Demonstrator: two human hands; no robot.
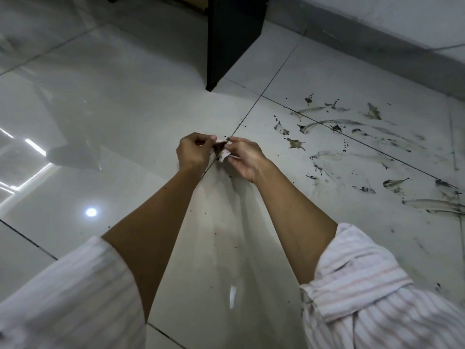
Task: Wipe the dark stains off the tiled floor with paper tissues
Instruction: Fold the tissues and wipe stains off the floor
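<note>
A small crumpled paper tissue (pixel 222 150), white with a dark brown soiled patch, hangs in the air between both hands above the floor. My left hand (pixel 193 152) pinches its left side with curled fingers. My right hand (pixel 245 157) pinches its right side between thumb and fingertips. Dark stains (pixel 352 137), smeared streaks and splatters, spread over the glossy light-grey floor tiles (pixel 125 117) to the right of the hands. Small dark specks lie along the grout line under the hands.
A black furniture leg or panel (pixel 231 39) stands on the floor ahead. A grey skirting and wall (pixel 377 44) run along the far right. Ceiling lights reflect on the glossy tiles at left. Striped sleeves cover my upper forearms.
</note>
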